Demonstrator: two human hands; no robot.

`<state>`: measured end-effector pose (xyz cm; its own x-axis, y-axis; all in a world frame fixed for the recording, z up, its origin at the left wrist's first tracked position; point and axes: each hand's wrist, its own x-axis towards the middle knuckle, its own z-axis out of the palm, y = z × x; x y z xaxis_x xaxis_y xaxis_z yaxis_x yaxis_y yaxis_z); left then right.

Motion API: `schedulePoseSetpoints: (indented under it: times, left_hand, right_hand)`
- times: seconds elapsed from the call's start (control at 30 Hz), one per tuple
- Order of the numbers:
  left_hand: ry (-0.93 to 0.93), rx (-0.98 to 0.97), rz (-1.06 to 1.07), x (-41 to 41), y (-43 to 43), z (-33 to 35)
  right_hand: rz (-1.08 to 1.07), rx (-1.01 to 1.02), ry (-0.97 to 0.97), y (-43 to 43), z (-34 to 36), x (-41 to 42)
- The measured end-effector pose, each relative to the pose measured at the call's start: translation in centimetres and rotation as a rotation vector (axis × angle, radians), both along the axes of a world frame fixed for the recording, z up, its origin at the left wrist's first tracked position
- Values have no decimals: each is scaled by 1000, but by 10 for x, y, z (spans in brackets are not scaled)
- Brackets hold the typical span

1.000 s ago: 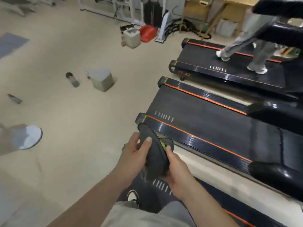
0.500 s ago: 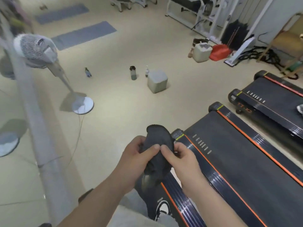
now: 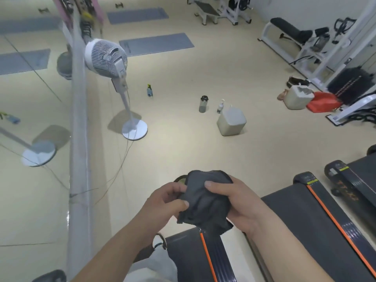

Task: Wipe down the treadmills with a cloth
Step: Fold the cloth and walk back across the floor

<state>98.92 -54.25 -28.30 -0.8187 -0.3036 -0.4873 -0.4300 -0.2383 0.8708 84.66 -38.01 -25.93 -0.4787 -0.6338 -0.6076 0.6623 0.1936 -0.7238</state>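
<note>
Loosely bunched cloth, tail downward

middle treadmill cut by right edge; near treadmill end mostly hidden behind cloth

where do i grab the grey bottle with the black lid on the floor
Grip the grey cylindrical bottle with the black lid round its straight body, just under the lid, from above on the near side: it stands upright, clear of the small white bottle beside it.
</note>
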Motion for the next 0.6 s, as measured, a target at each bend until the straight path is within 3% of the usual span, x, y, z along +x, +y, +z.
schedulePoseSetpoints:
  times: [0.17, 0.33, 0.47, 0.6]
  left_hand:
    - [-37, -214, -43, -33, -83, -11]
    - [134, -417, -348, -97, -153, 5]
    - [41, -386, -502, -143, -185, 13]
    - [-78, -525, -439, -190, -233, -20]
  right_hand:
    - [107, -81, 74, -81, 17, -40]
    - [263, -141, 163, -135, 32, -83]
    - [122, -138, 213, -154, 29, -131]
    - [-35, 11, 382, -169, -2, -200]
